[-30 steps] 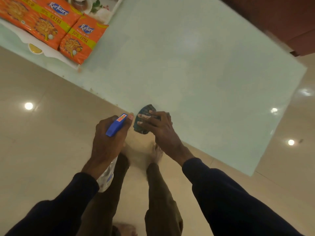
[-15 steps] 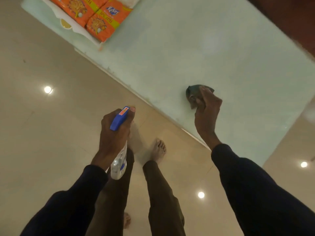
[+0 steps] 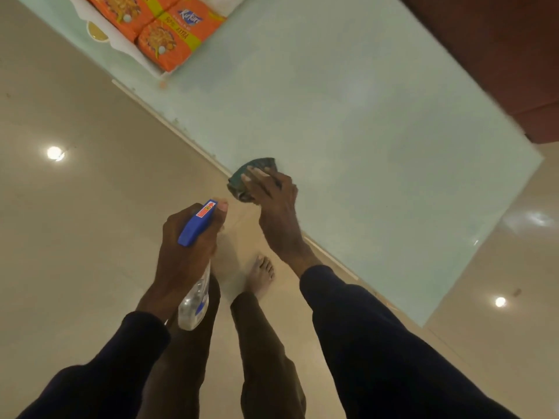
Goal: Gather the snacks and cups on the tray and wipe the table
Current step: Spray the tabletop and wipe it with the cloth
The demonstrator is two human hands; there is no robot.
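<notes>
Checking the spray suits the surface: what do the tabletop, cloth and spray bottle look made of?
Tabletop: probably frosted glass, pale green, smooth with soft reflections. Cloth: dark green soft fabric, bunched under the right hand. Spray bottle: clear plastic body, blue plastic head, gripped by the left hand.

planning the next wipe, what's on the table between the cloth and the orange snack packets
Head view: bare table between cloth and snack packets, save a small orange speck by the tray.
</notes>
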